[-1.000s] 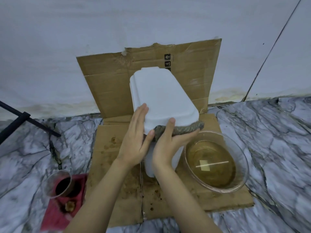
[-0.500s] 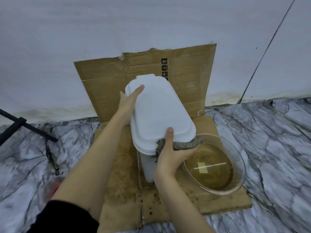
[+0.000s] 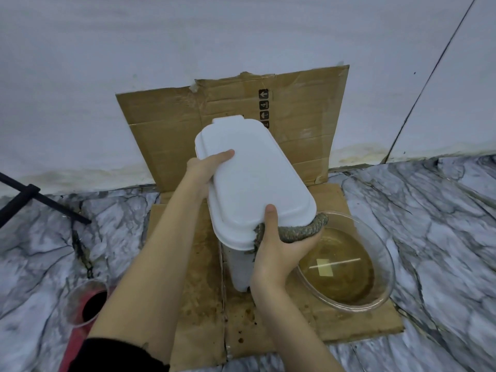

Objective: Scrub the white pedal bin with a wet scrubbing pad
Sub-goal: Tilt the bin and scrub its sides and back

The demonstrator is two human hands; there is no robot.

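The white pedal bin (image 3: 252, 181) stands on stained cardboard, its lid shut and facing me. My left hand (image 3: 206, 167) grips the bin's left side near the far end, thumb lying on the lid. My right hand (image 3: 281, 245) presses a grey-brown wet scrubbing pad (image 3: 300, 229) against the near right rim of the lid, thumb up on the lid's top. Part of the pad is hidden under my fingers.
A glass bowl (image 3: 381, 253) of murky brown water sits right of the bin on the cardboard sheet (image 3: 188, 304), which also stands against the wall. At the lower left, a clear cup (image 3: 77, 302) rests on a red item. A black metal bar (image 3: 40, 197) lies at the left.
My left hand left the lid's near edge and went round the bin's left side, now gripping it with the thumb on top. My right hand keeps the pad on the near right rim.
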